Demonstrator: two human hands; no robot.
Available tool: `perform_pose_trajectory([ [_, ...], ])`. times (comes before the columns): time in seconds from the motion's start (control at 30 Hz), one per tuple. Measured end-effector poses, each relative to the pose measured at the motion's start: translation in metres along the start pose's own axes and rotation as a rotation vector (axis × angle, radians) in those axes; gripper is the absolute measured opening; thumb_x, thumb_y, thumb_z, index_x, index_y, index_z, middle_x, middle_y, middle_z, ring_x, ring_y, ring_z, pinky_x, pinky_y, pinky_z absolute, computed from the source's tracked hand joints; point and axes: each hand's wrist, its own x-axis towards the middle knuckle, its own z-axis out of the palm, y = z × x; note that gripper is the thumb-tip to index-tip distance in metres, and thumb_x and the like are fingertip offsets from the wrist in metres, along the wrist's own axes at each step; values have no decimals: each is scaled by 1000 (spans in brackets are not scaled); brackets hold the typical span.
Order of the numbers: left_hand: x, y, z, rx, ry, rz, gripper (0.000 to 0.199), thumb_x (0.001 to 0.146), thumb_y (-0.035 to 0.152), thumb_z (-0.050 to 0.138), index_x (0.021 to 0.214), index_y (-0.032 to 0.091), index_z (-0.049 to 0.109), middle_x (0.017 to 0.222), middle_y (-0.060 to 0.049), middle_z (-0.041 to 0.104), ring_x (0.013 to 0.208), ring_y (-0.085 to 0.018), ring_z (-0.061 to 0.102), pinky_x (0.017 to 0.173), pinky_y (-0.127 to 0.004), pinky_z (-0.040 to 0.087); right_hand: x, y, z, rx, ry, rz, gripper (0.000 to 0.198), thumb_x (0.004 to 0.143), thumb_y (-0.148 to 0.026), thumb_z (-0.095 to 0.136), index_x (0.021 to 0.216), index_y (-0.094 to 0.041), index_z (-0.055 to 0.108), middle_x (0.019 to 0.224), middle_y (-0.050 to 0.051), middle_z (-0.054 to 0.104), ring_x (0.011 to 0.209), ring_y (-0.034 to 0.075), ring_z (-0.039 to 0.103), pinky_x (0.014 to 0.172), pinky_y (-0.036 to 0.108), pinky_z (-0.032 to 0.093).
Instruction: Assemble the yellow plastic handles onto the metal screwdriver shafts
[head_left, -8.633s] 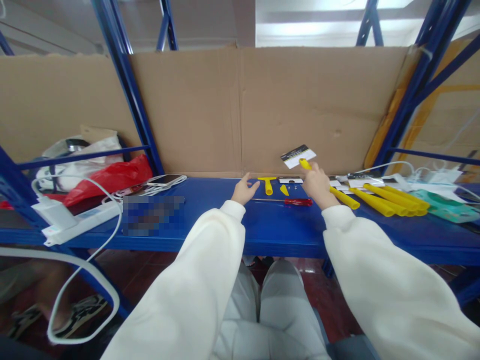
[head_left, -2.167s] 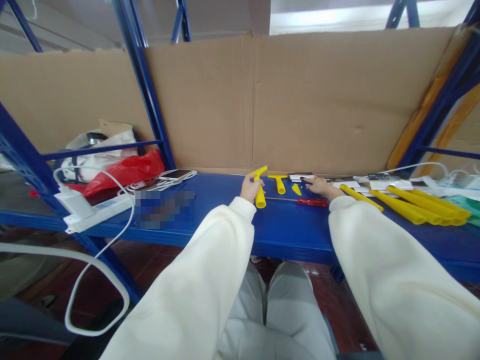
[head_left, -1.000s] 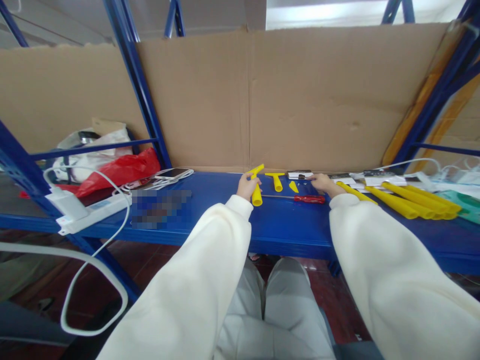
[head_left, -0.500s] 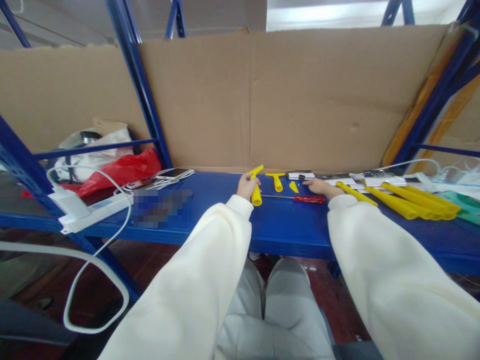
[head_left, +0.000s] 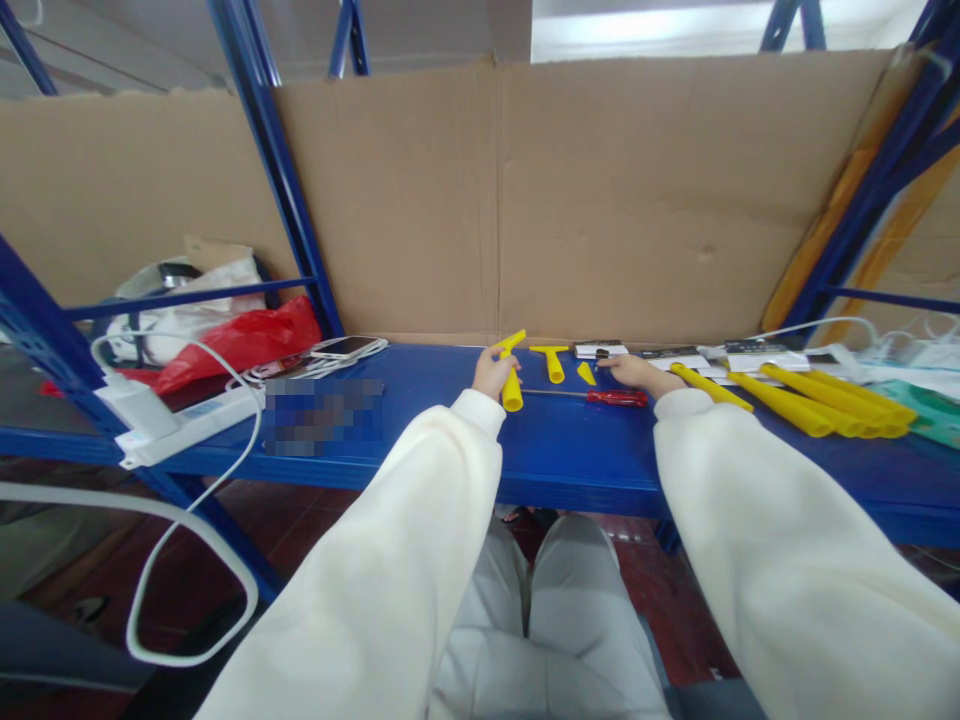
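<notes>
A yellow T-shaped plastic piece (head_left: 512, 390) with a hollow round stem is upright in my left hand (head_left: 491, 372), whose fingers wrap round it below the crossbar. My right hand (head_left: 630, 371) reaches in over the blue shelf, fingers stretched out toward a small dark part (head_left: 602, 354) in front of a white box (head_left: 589, 350). Whether the fingertips touch that part is too small to tell. Between the hands lie a second yellow T-shaped piece (head_left: 555, 366), a small flat yellow piece (head_left: 586, 373) and a screwdriver with a red handle (head_left: 616, 398).
Several long yellow tapered tubes (head_left: 832, 400) lie on the right of the blue shelf (head_left: 420, 420), near white packages (head_left: 765, 355). On the left are a power strip (head_left: 191, 425), a phone (head_left: 345, 347) with cable and a red bag (head_left: 255, 335). Cardboard (head_left: 600, 200) closes the back.
My right hand has shifted slightly left, and its fingertips are now closer to the small dark part. The left hand still holds the yellow T-shaped piece in the same spot.
</notes>
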Motion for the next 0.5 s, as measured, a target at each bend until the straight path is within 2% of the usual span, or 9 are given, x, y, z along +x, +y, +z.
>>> perform_pose_trajectory([
  [0.17, 1, -1, 0, 7, 6, 4, 50, 79, 2, 59, 127, 17, 56, 64, 4, 60, 42, -10, 53, 54, -24, 52, -2, -16, -2, 14, -39, -49, 43, 82, -22, 57, 119, -24, 79, 125, 0, 75, 127, 27, 62, 112, 34, 44],
  [0.3, 2, -2, 0, 5, 9, 9, 50, 80, 2, 59, 127, 16, 56, 66, 3, 62, 44, -11, 54, 55, -25, 53, -5, -27, -2, -2, -82, -116, 48, 78, -11, 50, 113, -22, 81, 129, -2, 72, 131, 23, 60, 115, 30, 40],
  [0.5, 1, -1, 0, 1, -3, 4, 52, 80, 0, 56, 130, 14, 53, 61, 5, 59, 40, -10, 51, 51, -22, 49, -7, -32, -3, -4, -118, -171, 49, 77, -14, 50, 114, -24, 80, 126, -4, 74, 132, 23, 59, 116, 33, 41],
])
